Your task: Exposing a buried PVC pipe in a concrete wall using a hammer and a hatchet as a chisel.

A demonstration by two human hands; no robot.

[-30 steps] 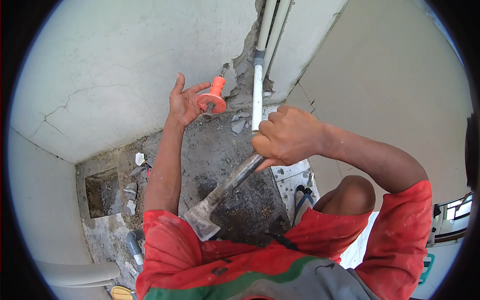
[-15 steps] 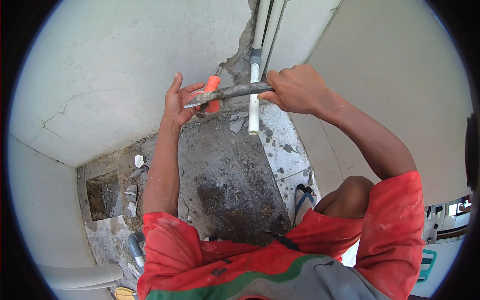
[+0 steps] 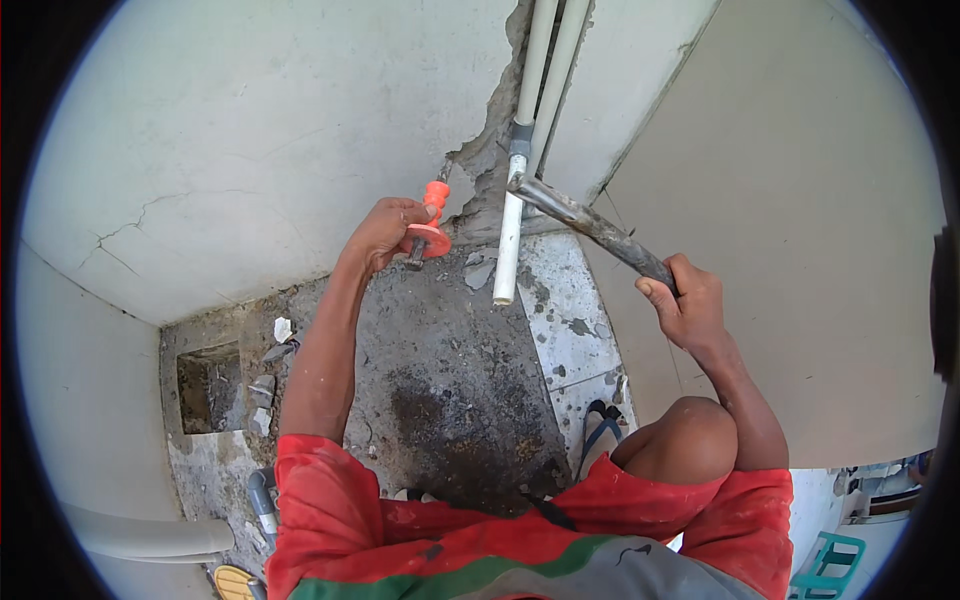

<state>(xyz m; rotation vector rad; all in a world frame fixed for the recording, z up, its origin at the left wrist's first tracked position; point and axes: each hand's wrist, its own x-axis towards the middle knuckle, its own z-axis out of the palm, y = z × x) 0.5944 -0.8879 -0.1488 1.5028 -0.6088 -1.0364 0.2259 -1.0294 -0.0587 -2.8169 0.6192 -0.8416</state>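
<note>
My left hand (image 3: 385, 232) is closed around a chisel (image 3: 437, 195) with a ribbed orange grip and a round orange guard. The chisel's dark tip points up at the broken plaster edge of the wall, and its blunt end sticks out below the guard. In my right hand (image 3: 692, 305), the fingers are wrapped round the lower end of a worn, dark metal bar (image 3: 590, 225). That bar slants up and left, well apart from the chisel, its far end in front of the white pipe (image 3: 508, 245).
Two pipes (image 3: 538, 60) run up a chipped groove in the wall (image 3: 280, 110). Rubble (image 3: 480, 270) lies on the rough concrete floor. At left is a square pit (image 3: 208, 390), with a grey pipe elbow (image 3: 262, 492) below it. A green plastic stool (image 3: 832, 565) stands lower right.
My left fingers, spread before, have closed around the chisel. My right hand has drawn down and to the right with the metal bar, swinging it off the chisel's blunt end area.
</note>
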